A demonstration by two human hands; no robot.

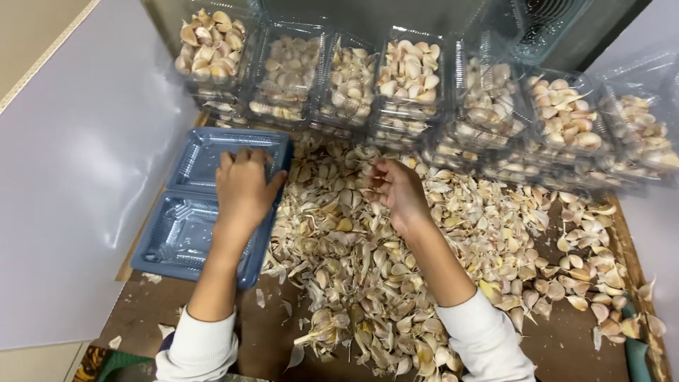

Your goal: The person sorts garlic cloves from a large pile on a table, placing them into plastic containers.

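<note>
L hand (242,185) lies flat on the open blue tray (185,233), fingers spread, gripping nothing. R hand (397,189) curls half-shut over the garlic cloves (368,262) heaped on the counter; can't tell if it holds any. Risk: tray slides w/o pressure; cloves roll off the edge.

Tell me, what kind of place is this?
Probably a small produce-packing spot, maybe at home or a market stall. A pile of loose garlic cloves covers the wooden table, filled clear plastic boxes are stacked behind it, and the left hand rests on an empty blue tray.
</note>
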